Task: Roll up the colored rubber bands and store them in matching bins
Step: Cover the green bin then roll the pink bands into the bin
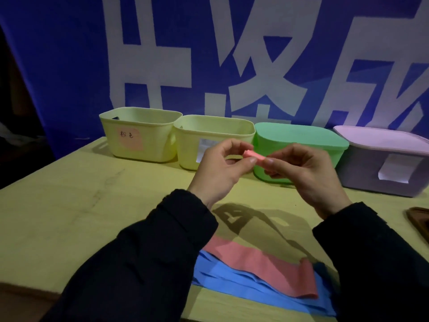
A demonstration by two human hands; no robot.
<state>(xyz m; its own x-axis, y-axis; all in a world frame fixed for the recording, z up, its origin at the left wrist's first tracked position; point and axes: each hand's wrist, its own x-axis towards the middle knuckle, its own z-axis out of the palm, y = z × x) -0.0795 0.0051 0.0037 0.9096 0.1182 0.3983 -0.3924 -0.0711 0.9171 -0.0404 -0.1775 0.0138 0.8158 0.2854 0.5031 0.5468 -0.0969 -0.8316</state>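
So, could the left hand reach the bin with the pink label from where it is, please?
Probably yes: the bin with the pink label stands open-topped, nothing between, though the left hand is pinching the pink rolled band.

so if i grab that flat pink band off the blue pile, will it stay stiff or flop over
Probably floppy: the flat pink band lies limp on the blue bands, its right end folded back on itself. It looks thin, so likely light. It may drag on the rubbery blue bands rather than slide, though that is hard to judge.
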